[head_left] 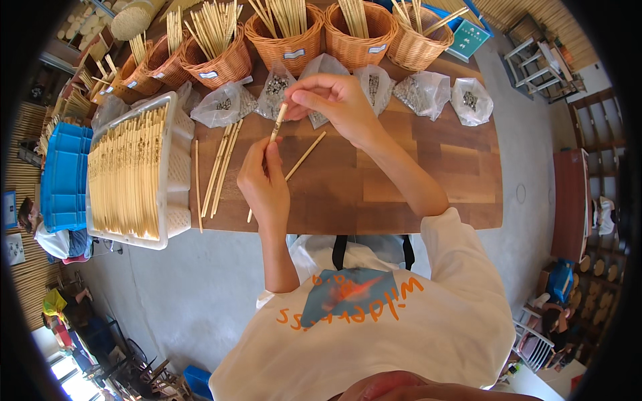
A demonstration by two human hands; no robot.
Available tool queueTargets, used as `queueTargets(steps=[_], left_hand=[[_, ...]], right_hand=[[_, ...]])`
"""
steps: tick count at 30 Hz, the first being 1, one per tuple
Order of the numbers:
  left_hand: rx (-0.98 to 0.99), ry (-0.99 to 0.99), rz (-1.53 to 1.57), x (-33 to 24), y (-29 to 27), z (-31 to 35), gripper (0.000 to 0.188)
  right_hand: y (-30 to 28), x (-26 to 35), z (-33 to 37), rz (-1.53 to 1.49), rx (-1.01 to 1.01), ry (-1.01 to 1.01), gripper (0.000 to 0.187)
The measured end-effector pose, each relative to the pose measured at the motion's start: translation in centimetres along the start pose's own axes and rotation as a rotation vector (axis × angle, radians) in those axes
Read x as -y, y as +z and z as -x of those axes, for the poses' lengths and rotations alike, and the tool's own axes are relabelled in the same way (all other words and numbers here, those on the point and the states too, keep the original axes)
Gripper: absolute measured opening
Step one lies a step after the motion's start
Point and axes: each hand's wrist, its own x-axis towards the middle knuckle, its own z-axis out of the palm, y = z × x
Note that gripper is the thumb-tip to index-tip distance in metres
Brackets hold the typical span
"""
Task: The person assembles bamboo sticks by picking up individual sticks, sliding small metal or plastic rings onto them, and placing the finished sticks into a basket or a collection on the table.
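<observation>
A thin pale wooden stick [277,123] with dark marks near its upper end stands nearly upright in my left hand [265,177], pinched between thumb and fingers. Close to the right of its tip is my right hand [338,103], its fingers loosely curled and apart; I see nothing in them. Behind the hands, small metal-grey pieces lie in a clear plastic bag [273,90]. On the wooden table [394,184] below, a single stick [306,155] lies slantwise, partly hidden by my left hand. Several more sticks [223,167] lie to its left.
A white plastic crate [179,144] packed with marked sticks stands at the left, beside blue crates [63,174]. Wicker baskets [284,43] of sticks line the far edge, with plastic bags [428,93] before them. A green sign [467,40] stands at the far right.
</observation>
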Motion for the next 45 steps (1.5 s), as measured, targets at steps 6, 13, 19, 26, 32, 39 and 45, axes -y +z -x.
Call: queueTargets(steps=[6,13,19,26,32,39,45], left_hand=[[0.003,0.023,-0.065,-0.5,-0.1,-0.1,0.015],[-0.002,0.106,-0.123,-0.3,-1.0,0.2,0.012],[-0.012,0.229,-0.249,-0.5,-1.4,0.3,0.011],[-0.026,0.221,-0.141,0.1,-1.2,0.6,0.01],[-0.013,0.198,-0.025,0.4,-0.8,0.7,0.013],[-0.022,0.046,0.04,0.3,0.2,1.9,0.017],[-0.008,-0.139,0.339,1.1,0.4,3.7,0.025]], right_hand=[[0.9,0.4,0.7,0.172,-0.043,-0.106,0.017],[0.5,1.7,1.0,0.264,0.032,-0.05,0.016],[0.2,2.6,1.5,0.206,0.054,0.072,0.016],[0.7,3.2,2.2,0.16,0.032,0.078,0.017],[1.8,2.5,2.9,0.266,-0.02,-0.041,0.017],[3.1,2.2,3.4,0.416,-0.039,-0.001,0.016],[3.9,0.3,4.0,0.483,0.22,-0.072,0.012]])
